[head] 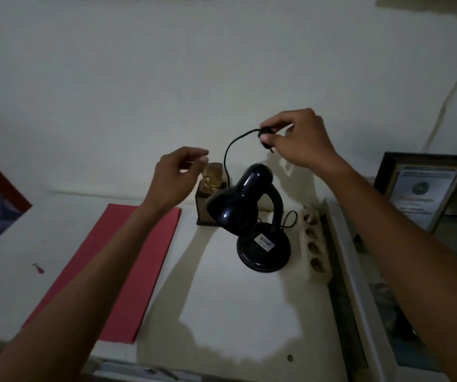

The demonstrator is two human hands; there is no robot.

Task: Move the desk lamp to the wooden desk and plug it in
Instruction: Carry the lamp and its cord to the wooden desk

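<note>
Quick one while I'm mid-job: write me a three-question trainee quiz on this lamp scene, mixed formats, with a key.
1. True or false: the right hand holds the plug of the black cord up above the desk lamp.
2. Multiple choice: the power strip lies (A) to the left of the lamp base, (B) to the right of the lamp base, (C) on the red sheet.
3. Fill in: the left hand hovers near a small ___ block on a dark stand.

Key: 1 true; 2 B; 3 amber.
</note>
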